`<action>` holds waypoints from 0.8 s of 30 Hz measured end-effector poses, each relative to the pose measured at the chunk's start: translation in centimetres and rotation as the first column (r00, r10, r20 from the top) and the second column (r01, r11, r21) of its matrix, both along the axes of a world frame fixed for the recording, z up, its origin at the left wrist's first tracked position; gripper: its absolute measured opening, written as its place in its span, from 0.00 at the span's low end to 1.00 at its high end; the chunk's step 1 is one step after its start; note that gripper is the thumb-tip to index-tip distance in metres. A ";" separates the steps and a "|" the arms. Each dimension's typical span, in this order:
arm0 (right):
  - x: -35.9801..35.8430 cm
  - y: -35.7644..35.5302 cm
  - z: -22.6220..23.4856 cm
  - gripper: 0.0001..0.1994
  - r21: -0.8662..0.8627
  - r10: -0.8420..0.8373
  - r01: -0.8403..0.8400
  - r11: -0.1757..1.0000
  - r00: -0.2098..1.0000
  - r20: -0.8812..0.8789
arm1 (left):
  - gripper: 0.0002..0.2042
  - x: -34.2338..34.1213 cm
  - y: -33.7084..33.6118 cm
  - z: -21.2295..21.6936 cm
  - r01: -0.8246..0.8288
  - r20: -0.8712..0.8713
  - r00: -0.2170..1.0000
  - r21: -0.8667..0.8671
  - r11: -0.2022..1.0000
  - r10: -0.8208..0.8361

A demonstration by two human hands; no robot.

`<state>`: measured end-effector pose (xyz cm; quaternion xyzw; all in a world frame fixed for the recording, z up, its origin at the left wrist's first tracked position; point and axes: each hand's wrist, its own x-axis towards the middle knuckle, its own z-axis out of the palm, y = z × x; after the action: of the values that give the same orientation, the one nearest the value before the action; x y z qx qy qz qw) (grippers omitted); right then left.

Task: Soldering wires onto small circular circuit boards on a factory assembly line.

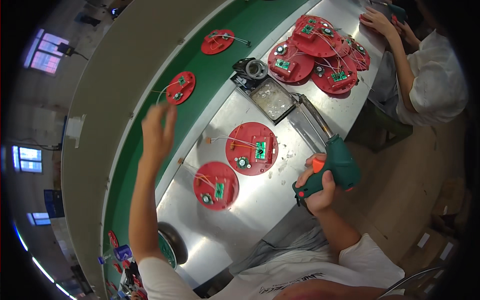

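My right hand (pixel 316 186) grips a green pistol-shaped soldering gun (pixel 336 165) with an orange trigger; its metal barrel points up toward a metal tray (pixel 272 100). My left hand (pixel 157 132) is raised over the green conveyor belt (pixel 150 130), fingers spread and holding nothing, just below a red round disc with a green circuit board (pixel 180 87). Two more red discs with boards and wires lie on the steel bench before me, one (pixel 251 148) in the middle and one (pixel 216 185) nearer to me.
Another red disc (pixel 217 41) rides farther up the belt. A pile of red discs (pixel 320 47) lies at the bench's far end, by a co-worker's hands (pixel 380 21). A roll of solder wire (pixel 256 68) sits behind the tray. A dark round object (pixel 172 243) is by my left elbow.
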<state>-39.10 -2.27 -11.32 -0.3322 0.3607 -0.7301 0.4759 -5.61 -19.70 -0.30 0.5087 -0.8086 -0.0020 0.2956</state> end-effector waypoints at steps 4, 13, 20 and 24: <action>0.3 -0.1 -0.1 0.23 0.013 -0.023 0.023 1.000 1.000 0.006 | 0.15 -8.5 -16.1 1.4 -0.036 -0.026 0.999 -0.054 0.998 0.035; 1.0 0.0 0.6 0.24 0.083 -0.104 0.106 0.991 0.994 -0.027 | 0.18 -11.6 -25.9 -6.8 -0.407 0.095 0.913 0.273 0.871 0.397; 1.3 -0.3 0.6 0.17 -0.003 -0.081 0.081 0.997 0.997 0.009 | 0.16 -6.5 -17.3 -1.4 -0.399 0.114 0.915 0.124 0.909 0.386; 0.9 -1.0 3.2 0.14 -0.030 -0.119 0.119 0.992 0.993 -0.002 | 0.15 -6.0 -5.7 6.5 -0.307 -0.019 0.951 0.010 0.952 0.307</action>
<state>-38.19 -3.26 -8.11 -0.3185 0.3700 -0.7618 0.4257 -11.58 -25.36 6.16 0.6293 -0.7166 0.0359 0.2987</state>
